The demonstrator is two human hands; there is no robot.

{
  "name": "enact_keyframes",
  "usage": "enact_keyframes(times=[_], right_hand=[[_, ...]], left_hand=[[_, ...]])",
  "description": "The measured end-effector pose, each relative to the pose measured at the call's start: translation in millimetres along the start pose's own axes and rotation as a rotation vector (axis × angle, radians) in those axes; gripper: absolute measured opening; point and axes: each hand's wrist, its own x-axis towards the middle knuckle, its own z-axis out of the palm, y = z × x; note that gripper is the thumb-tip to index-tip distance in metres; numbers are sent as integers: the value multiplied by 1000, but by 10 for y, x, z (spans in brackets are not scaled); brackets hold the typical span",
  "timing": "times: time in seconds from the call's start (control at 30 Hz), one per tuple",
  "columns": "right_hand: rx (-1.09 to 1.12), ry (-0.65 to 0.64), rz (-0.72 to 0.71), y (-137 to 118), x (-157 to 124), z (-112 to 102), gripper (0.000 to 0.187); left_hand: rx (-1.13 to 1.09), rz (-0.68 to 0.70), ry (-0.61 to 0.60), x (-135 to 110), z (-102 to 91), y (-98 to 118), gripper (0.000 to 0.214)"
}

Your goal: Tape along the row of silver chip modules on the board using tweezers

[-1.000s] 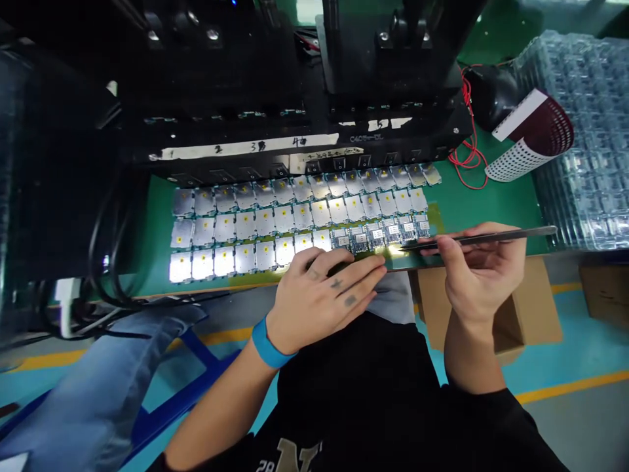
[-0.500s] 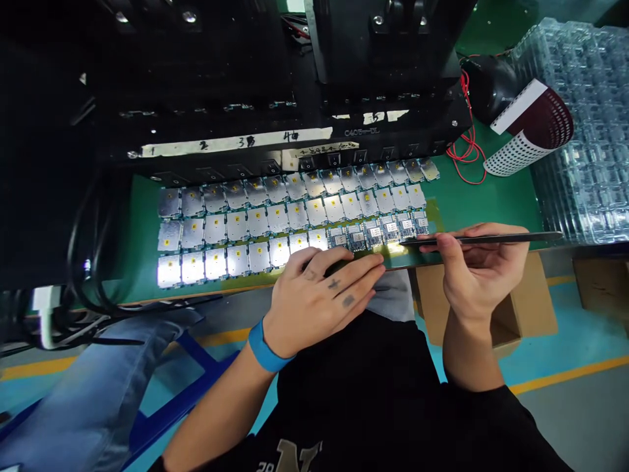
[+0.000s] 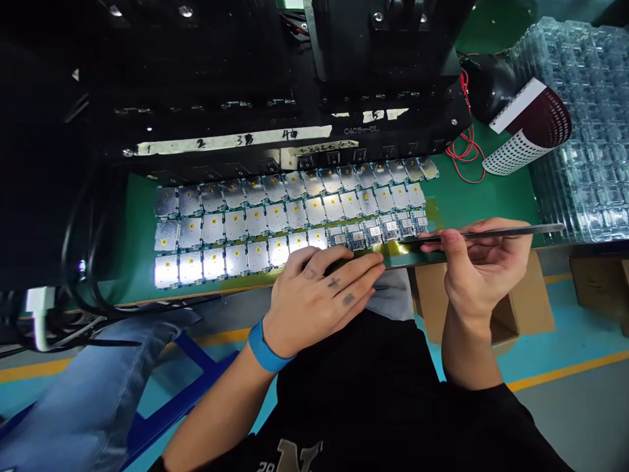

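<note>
A panel of small circuit modules [image 3: 275, 219] lies on the green mat in three rows; most carry shiny metal shields with yellow dots, and several at the front right show bare blue boards [image 3: 378, 233]. My left hand [image 3: 319, 295], with a blue wristband, rests fingers flat on the panel's front edge. My right hand [image 3: 479, 269] pinches long metal tweezers [image 3: 484, 234], held level, their tip at the bare boards near the panel's front right corner.
A black test fixture [image 3: 275, 98] with numbered tape labels stands behind the panel. A stack of clear plastic trays [image 3: 584, 131] fills the right side, beside a perforated reel strip [image 3: 528, 134] and red wires [image 3: 464, 151]. A cardboard box [image 3: 515, 301] sits below the bench.
The view has shifted slightly; my right hand and tweezers have risen a touch, the tip staying at the bare boards. My left hand has not moved.
</note>
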Motion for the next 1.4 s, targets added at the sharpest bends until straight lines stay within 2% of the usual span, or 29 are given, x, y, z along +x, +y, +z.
enact_keyframes(times=[0.23,0.53,0.73,0.9,1.17,1.4], right_hand=[[20,31,47,-12,32,7,27],[-5,8,53,46,76,-4,29],[17,14,85,105,86,-1,31],[59,-30,44,218,115,9,30],[109,-45,21,288,142,53,31],[141,-52,35,330,145,69,36]], left_hand=[[-9,9,-7,-6,-2,1,32],[-26,21,24,-12,35,-12,30],[-13,37,-69,-13,-21,-15,33],[29,56,-153,70,-93,8,34],[42,108,-68,192,131,122,41],[26,127,-50,175,196,64,39]])
